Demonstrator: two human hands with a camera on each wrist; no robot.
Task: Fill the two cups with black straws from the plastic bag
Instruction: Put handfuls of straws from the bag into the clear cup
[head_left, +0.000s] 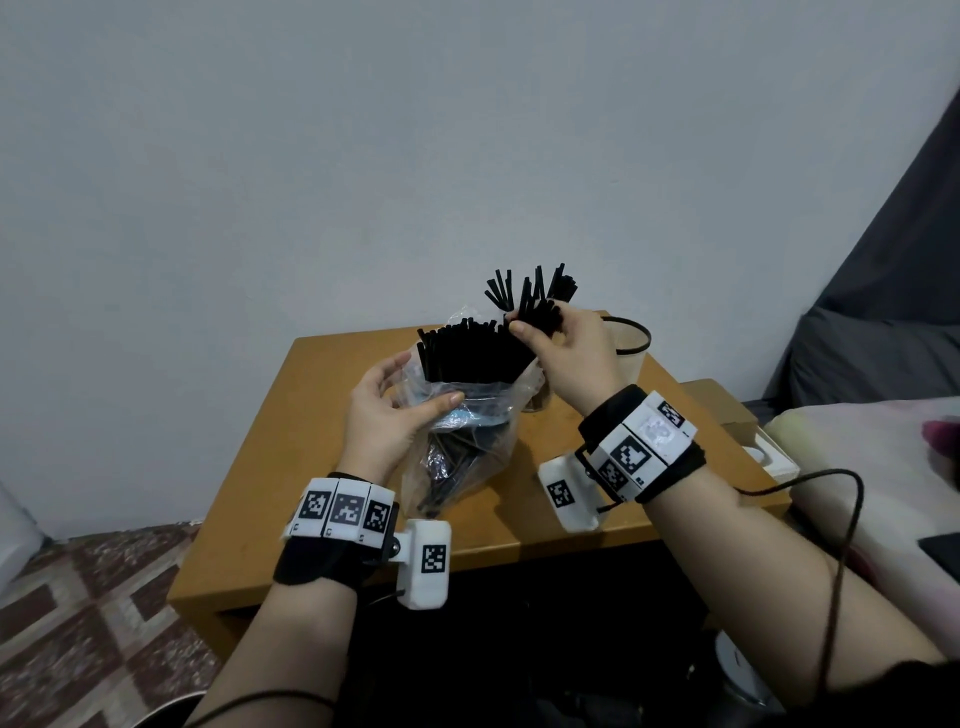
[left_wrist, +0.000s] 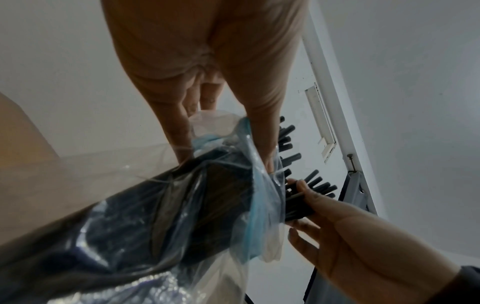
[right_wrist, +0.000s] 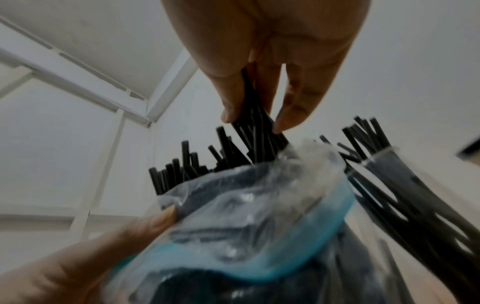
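A clear plastic bag (head_left: 467, 457) full of black straws (head_left: 467, 353) stands tilted on the wooden table (head_left: 311, 467). My left hand (head_left: 415, 384) grips the bag near its mouth, thumb on one side and fingers on the other. My right hand (head_left: 540, 325) pinches a bunch of straws (right_wrist: 254, 127) sticking out of the bag's mouth (right_wrist: 259, 185). Behind the bag stands a clear cup (head_left: 540, 397) holding several straws (head_left: 524, 291). A second cup (head_left: 631, 358), black-rimmed and with no straws showing in it, stands to its right. In the left wrist view the right hand (left_wrist: 306, 201) holds the straw ends beside the bag (left_wrist: 182, 205).
The table stands against a pale wall. A white box (head_left: 769, 452) and a bed with dark fabric (head_left: 857, 364) lie to the right. A black cable (head_left: 836, 519) trails from my right wrist. Patterned floor (head_left: 78, 597) shows at the left.
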